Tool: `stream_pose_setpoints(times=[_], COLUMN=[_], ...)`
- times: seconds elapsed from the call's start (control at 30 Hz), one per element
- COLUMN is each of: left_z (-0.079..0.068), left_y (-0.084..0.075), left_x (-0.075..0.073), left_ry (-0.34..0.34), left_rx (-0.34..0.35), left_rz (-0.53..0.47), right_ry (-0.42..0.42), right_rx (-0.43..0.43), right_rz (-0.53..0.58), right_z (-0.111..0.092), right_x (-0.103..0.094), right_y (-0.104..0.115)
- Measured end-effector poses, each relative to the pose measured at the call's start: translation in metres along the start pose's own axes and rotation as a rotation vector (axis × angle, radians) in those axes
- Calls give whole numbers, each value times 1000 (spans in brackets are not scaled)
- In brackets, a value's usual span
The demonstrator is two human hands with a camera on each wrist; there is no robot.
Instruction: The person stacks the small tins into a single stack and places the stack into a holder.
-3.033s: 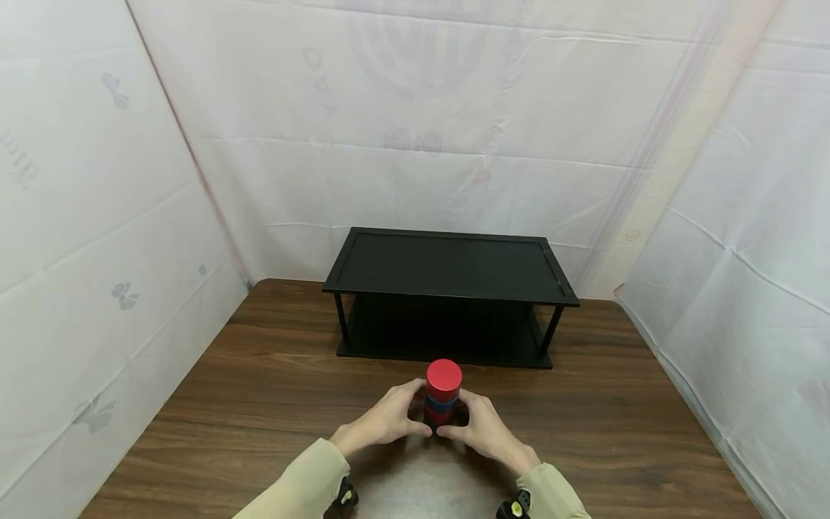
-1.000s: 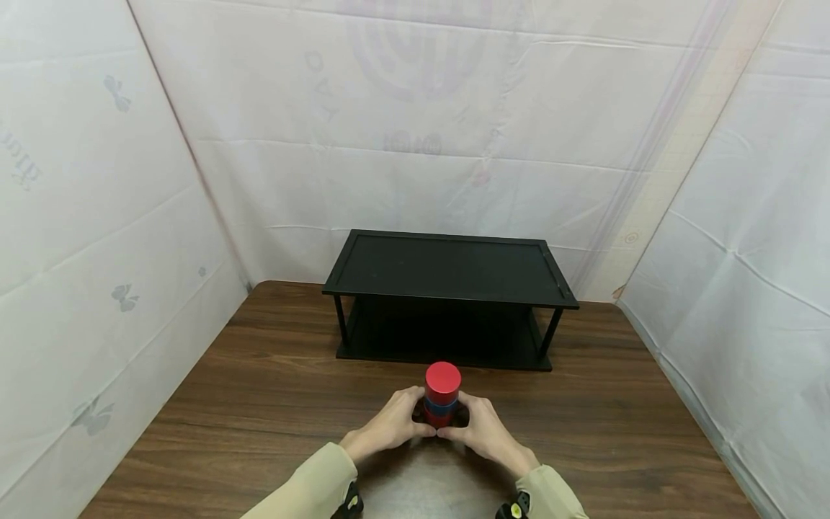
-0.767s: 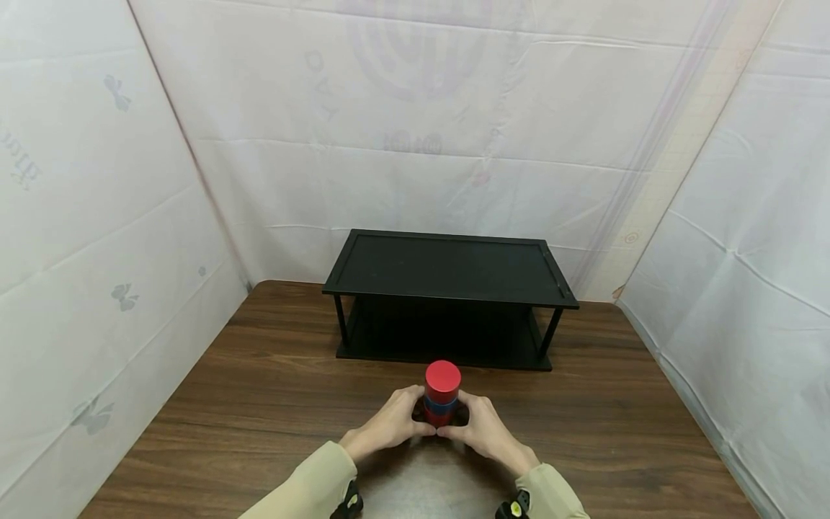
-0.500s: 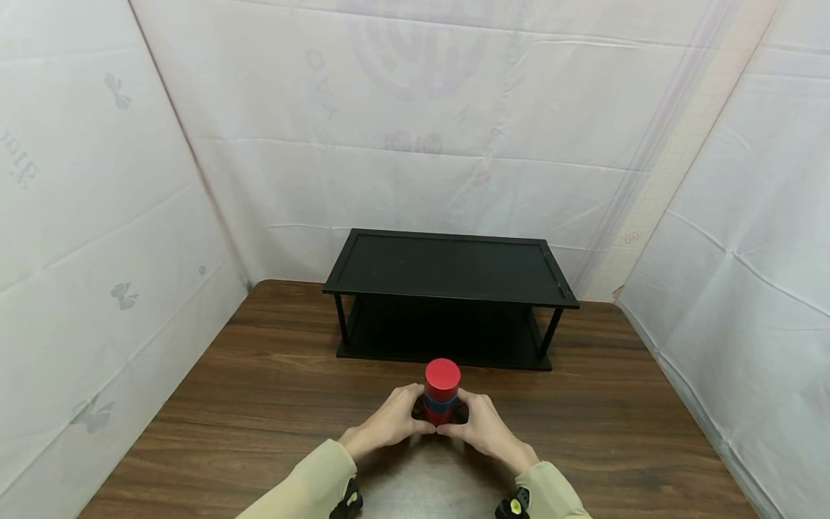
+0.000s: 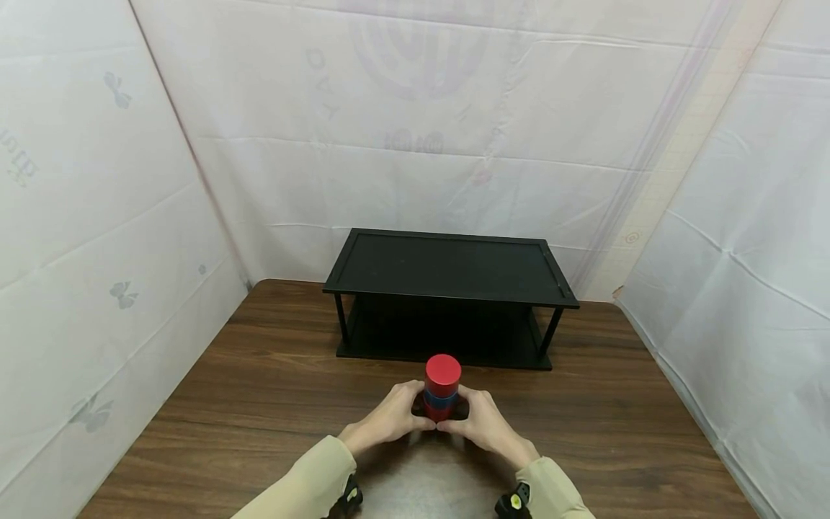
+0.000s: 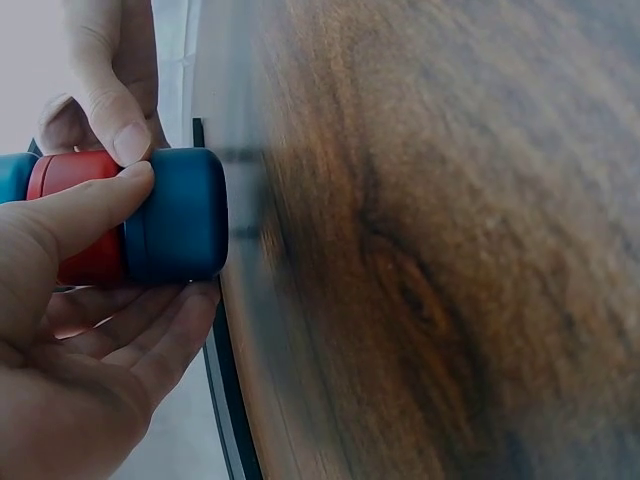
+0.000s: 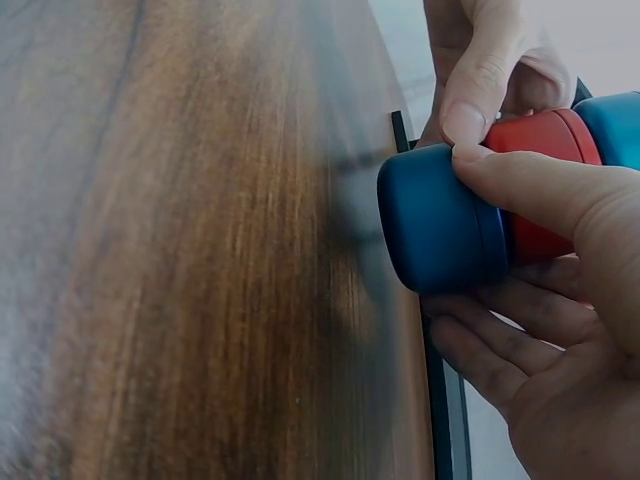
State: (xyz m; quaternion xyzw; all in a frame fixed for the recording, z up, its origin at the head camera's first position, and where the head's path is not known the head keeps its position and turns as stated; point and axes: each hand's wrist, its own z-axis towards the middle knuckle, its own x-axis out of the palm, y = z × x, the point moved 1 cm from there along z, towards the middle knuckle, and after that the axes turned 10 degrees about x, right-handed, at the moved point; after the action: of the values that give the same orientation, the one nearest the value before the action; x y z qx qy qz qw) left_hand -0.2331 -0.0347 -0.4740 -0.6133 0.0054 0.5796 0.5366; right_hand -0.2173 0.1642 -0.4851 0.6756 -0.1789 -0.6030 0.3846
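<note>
A stack of small round tins (image 5: 443,370), red on top with blue and red below, stands upright between my two hands in the head view. My left hand (image 5: 391,414) grips its left side and my right hand (image 5: 483,419) its right, fingers curled behind and thumbs meeting at the front. In the left wrist view the thumb lies across the lower red tin (image 6: 95,258) and the bottom blue tin (image 6: 182,215), fingertips under its side. From the right wrist, the same blue tin (image 7: 435,220) is close over the table, with the red tin (image 7: 545,135) against it.
A black two-level rack (image 5: 447,267) stands behind the stack, its lower shelf (image 5: 441,331) in shadow. Brown wood-grain table (image 5: 259,404) extends to both sides. White sheets (image 5: 415,180) hang at the back, left and right.
The stack has shifted slightly up in the head view, towards the rack, with both hands. Since three seconds ago my left thumb has moved inward, and the thumbs now meet in front.
</note>
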Motion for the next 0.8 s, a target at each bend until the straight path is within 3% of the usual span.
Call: stream_pose_setpoints(times=[0.8], left_z=[6], left_y=[-3], left_x=[-8], left_ry=[-9], left_rx=[4], left_rz=[7], right_ry=[16], right_rx=[-4], right_rz=[13], right_z=[6], right_x=[-10], right_y=[5])
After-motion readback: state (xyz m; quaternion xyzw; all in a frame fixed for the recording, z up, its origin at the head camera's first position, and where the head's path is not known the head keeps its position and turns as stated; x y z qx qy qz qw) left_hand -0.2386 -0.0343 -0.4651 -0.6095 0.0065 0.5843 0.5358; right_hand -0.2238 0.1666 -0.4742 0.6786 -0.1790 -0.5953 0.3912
